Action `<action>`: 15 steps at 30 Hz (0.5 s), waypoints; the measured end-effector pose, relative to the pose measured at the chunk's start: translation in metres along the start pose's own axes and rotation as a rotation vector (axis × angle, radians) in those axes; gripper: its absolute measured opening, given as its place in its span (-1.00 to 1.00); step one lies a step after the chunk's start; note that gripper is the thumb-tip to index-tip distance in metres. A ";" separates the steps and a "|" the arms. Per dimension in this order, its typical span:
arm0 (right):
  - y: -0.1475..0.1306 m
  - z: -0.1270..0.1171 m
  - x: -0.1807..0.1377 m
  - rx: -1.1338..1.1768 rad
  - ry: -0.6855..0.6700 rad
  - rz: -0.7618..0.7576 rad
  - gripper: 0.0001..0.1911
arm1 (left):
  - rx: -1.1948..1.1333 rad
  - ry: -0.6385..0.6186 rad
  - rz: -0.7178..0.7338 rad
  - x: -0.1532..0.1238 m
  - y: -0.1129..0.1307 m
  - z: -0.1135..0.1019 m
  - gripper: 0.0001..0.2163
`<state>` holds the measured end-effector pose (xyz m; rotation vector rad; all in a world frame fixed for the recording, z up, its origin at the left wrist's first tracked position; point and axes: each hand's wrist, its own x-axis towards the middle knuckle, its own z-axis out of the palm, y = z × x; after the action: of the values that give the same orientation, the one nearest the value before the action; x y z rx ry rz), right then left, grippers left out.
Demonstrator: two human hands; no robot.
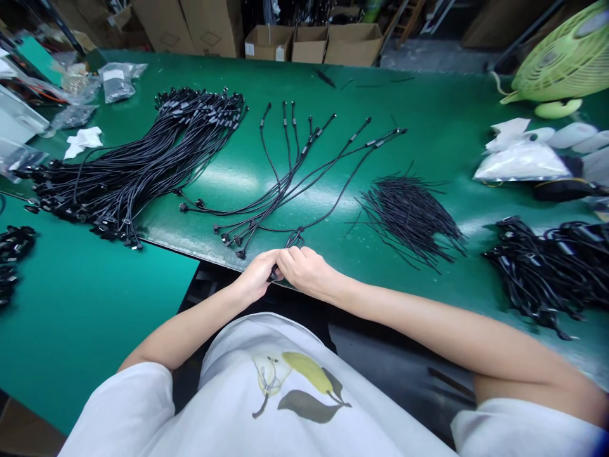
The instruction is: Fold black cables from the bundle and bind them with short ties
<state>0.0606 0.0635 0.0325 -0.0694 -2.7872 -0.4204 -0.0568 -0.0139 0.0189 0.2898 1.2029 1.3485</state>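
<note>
Two bare hands: from my end I see the left grip (pixel 257 274) and the right grip (pixel 304 270) side by side, touching, at the near edge of the glossy green bench (pixel 438 127).
Cable in hand: a thin black cable wound into small loops (pixel 295 238); the loops poke out beyond the fingers, over the bench edge.
Left grip state: closed around the looped cable, a dark piece of it showing beside the thumb.
Right grip state: narrow, fingers curled over the same cable; its fingertips are hidden from me.
Loose cables: several long black cables with small plugs and grey sleeves (pixel 280 187) fan out just beyond the hands, crossing one another. One curves close by the loops; I cannot tell whether it joins them.
Strip pile: thin, straight black strips (pixel 409 219) lie heaped to the right of the loose cables.
Big bundle: many long black cables (pixel 157 146) lie together on the left, some ends hanging past the bench edge.
Right end: a tangled heap of black cables (pixel 542 273) lies below a clear plastic bag with white contents (pixel 521 162) and a yellow-green plastic fan (pixel 561 57).
</note>
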 end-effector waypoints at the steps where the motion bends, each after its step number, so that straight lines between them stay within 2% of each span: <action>1: 0.000 0.000 -0.001 0.004 -0.002 -0.003 -0.69 | -0.003 -0.011 0.000 0.000 0.000 0.000 -0.78; 4: -0.002 -0.002 -0.003 0.014 -0.035 0.053 -0.71 | -0.037 -0.019 0.055 -0.002 -0.001 0.002 -0.76; 7: -0.002 -0.002 0.002 0.063 -0.118 0.178 -0.74 | -0.106 0.070 0.046 0.000 -0.005 0.006 -0.78; 9: 0.001 -0.001 0.007 0.177 -0.150 0.288 -0.77 | -0.118 0.114 0.079 0.004 -0.007 0.009 -0.77; 11: 0.006 0.001 0.012 0.368 -0.089 0.426 -0.78 | -0.097 0.113 0.200 0.008 -0.006 0.011 -0.75; 13: 0.011 0.003 0.014 0.649 0.059 0.595 -0.73 | -0.024 0.085 0.368 0.009 0.001 0.010 -0.75; 15: 0.016 0.007 0.013 0.980 0.184 0.745 -0.68 | 0.159 0.050 0.546 0.005 0.012 0.006 -0.79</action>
<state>0.0482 0.0808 0.0350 -0.7355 -2.2502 1.0264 -0.0598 -0.0036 0.0281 0.7430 1.3302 1.7336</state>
